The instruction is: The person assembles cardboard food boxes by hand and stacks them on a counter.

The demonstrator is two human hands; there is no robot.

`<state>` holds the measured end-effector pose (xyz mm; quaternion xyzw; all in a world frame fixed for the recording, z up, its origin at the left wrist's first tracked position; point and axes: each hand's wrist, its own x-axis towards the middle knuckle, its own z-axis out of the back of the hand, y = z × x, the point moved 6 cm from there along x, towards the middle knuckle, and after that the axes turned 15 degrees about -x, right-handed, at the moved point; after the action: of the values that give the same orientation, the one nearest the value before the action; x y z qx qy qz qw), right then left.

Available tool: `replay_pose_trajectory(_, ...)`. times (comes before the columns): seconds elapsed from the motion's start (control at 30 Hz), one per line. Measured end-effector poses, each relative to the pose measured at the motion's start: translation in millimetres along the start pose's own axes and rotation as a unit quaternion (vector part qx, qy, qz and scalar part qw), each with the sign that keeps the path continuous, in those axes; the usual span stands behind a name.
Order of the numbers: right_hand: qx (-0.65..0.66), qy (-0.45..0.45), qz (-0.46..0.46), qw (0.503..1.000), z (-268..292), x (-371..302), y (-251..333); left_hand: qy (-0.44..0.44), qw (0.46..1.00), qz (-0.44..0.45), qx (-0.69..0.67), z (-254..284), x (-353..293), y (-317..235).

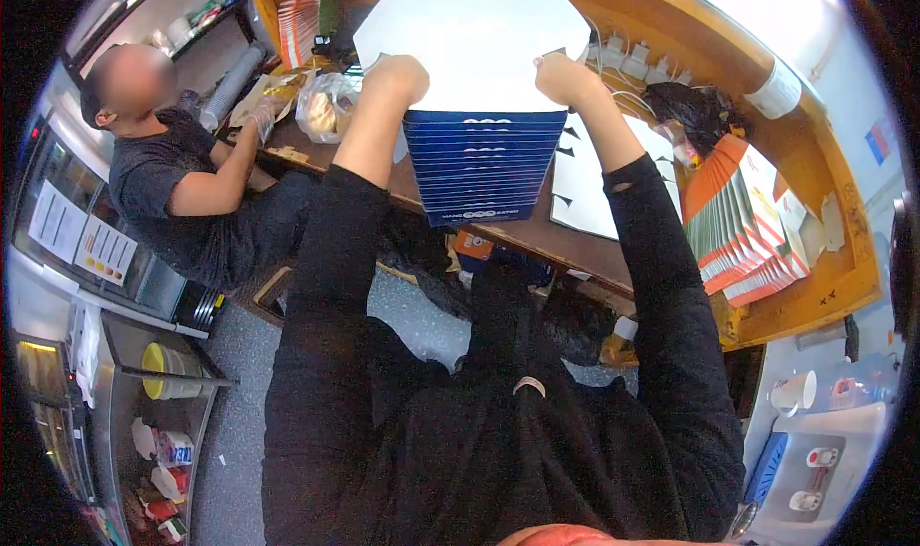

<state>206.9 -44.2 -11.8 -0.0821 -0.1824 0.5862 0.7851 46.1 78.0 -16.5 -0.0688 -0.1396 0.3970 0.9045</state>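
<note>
A tall stack of nested dark-blue cardboard cartons stands at the table's front edge, straight ahead of me. Over its top lies a broad white cardboard carton blank with angled corners. My left hand is closed at the blank's left edge, and my right hand is closed at its right edge. The fingertips of both hands are partly hidden. Just right of the stack, below my right forearm, lie flat white carton blanks with dark notches along their edges.
Orange-and-white folded cartons fill the shelf's right side; more cartons stand far left. Plugs and cables run along the back. A seated co-worker handles something at the left, near a clear plastic bag. A black bag lies behind my right arm.
</note>
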Motion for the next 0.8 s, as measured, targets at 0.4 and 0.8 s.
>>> replay_pose_trajectory(0.4, 0.243, 0.018, -0.067, 0.968, -1.5, -20.5, -19.5, 0.08, 0.988, -0.094, 0.095, 0.5, 3.7, -23.9)
replay_pose_trajectory(0.8, -0.07, 0.078, -0.512, 0.853, -209.2, -243.4, -163.5, -0.288, 0.837, -0.203, -0.418, 69.7, -149.2, -130.7)
